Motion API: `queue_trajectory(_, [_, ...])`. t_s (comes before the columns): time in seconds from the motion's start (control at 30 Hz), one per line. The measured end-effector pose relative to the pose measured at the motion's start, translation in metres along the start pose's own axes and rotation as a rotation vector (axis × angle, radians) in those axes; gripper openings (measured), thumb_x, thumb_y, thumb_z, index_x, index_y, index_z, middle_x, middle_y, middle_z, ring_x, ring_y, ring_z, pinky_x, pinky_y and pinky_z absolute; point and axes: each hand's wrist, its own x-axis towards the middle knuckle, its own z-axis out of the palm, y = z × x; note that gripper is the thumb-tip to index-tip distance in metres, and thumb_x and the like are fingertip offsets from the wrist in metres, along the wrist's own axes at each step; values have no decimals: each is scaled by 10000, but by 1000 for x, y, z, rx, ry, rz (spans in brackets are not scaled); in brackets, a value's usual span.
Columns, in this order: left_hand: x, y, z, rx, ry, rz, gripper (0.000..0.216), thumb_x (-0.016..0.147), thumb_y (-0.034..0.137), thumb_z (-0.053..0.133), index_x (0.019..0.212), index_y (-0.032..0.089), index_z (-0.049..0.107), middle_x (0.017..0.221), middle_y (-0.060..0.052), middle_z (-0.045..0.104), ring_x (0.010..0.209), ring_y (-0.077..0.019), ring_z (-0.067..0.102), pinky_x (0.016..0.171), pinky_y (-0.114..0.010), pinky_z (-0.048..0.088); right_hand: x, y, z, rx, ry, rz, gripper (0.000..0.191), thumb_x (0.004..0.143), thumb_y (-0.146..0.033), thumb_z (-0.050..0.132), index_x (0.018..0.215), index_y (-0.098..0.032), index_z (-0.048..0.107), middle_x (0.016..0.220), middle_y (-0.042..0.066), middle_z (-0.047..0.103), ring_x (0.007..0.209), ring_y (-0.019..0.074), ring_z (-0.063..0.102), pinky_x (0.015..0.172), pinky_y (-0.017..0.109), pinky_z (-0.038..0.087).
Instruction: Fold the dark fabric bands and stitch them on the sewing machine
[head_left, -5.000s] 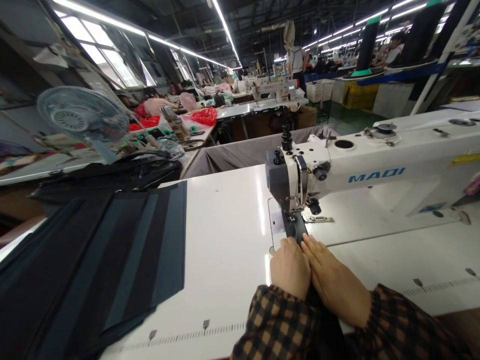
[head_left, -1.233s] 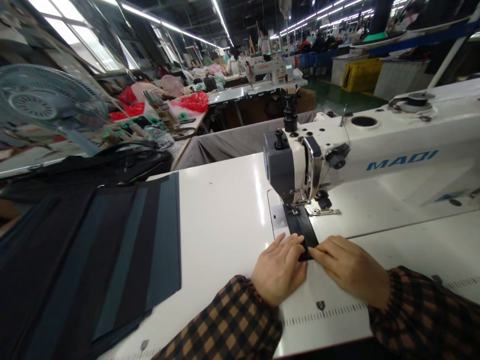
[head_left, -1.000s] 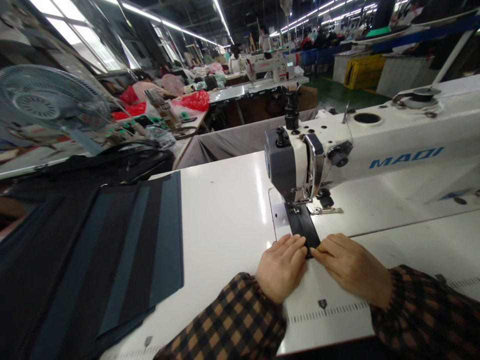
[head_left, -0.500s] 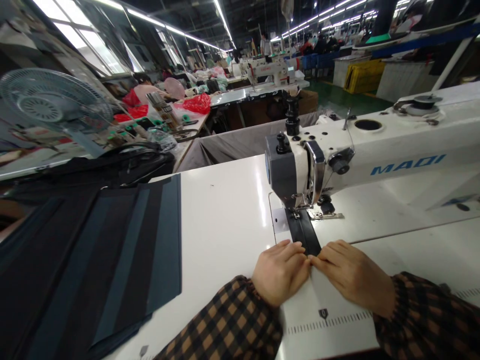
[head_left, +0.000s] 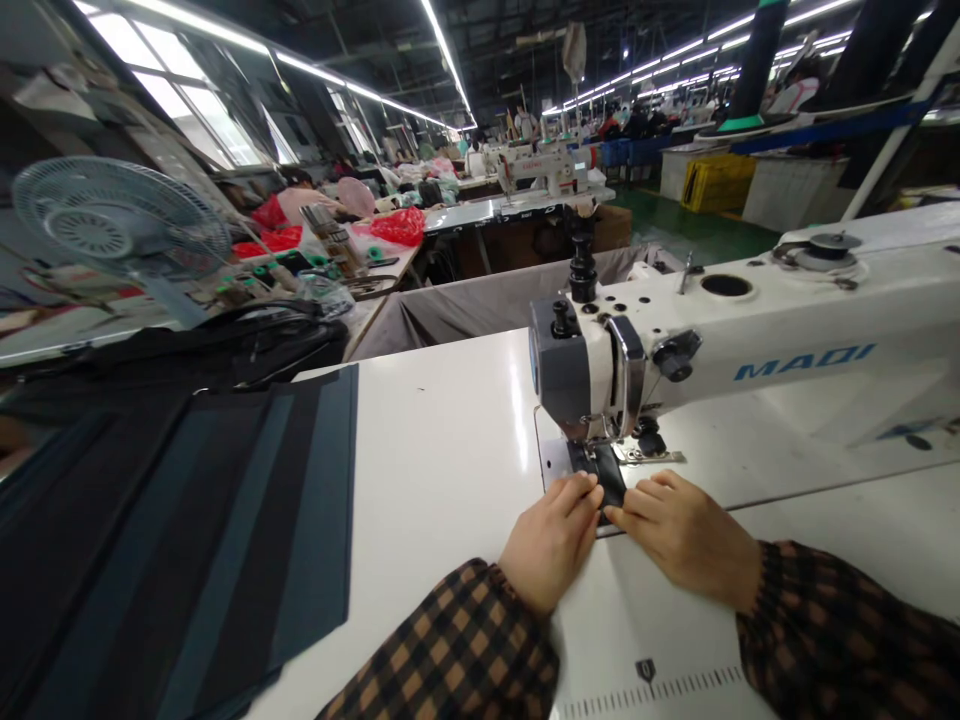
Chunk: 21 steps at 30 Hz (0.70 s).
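A black fabric strip (head_left: 612, 478) runs under the presser foot of a white sewing machine (head_left: 675, 350). My left hand (head_left: 553, 535) lies over the strip's left side, its fingers closed together on the cloth close in front of the foot. On the other side my right hand (head_left: 679, 530) pinches the strip's near end between thumb and curled fingers. Both hands rest at table height and their thumbs almost meet. The strip's near end is partly hidden by the fingers.
Dark navy and black fabric panels (head_left: 225, 520) lie stacked on the left of the white table (head_left: 427, 470). Beyond them stands a fan (head_left: 97, 220). A grey cloth (head_left: 465, 300) hangs behind the table. Farther back is another sewing machine (head_left: 544, 168).
The black strip has fed farther under the presser foot, so less of it shows. My hands have moved with it, closer to the foot. The camera view has shifted slightly.
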Motion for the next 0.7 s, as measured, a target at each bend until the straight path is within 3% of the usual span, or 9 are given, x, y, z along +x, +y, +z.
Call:
queue_trajectory(0.17, [-2, -5, 0, 68, 15, -38, 223, 879, 220, 355, 996, 172, 539, 907, -48, 579, 831, -159, 536, 690, -288, 514, 15, 8, 1, -134, -16, -19, 131, 863, -141, 406, 879, -172, 533, 729, 0, 498, 711, 139, 442, 661, 328, 291])
queue_trajectory(0.4, [10, -17, 2, 63, -62, -75, 242, 883, 199, 321, 1019, 157, 516, 1009, -65, 542, 953, -167, 505, 812, -303, 483, 26, 16, 4, -213, -9, 6, 191, 870, -110, 368, 952, -164, 531, 784, 20, 521, 760, 151, 479, 603, 321, 290])
queue_trajectory(0.6, [11, -15, 3, 117, -28, -121, 184, 835, 135, 386, 969, 137, 513, 978, -63, 535, 936, -167, 494, 776, -267, 483, 3, 11, 9, -126, 104, -5, 286, 885, -136, 316, 1087, -179, 515, 870, 51, 579, 802, 161, 528, 701, 329, 362])
queue_trajectory(0.7, [2, -9, 12, 187, 17, -147, 81, 789, 159, 478, 846, 157, 535, 877, -31, 560, 834, -163, 520, 672, -247, 492, -10, 14, 19, -96, 197, -100, 330, 867, -146, 308, 1105, -194, 531, 876, 42, 615, 786, 167, 560, 722, 328, 398])
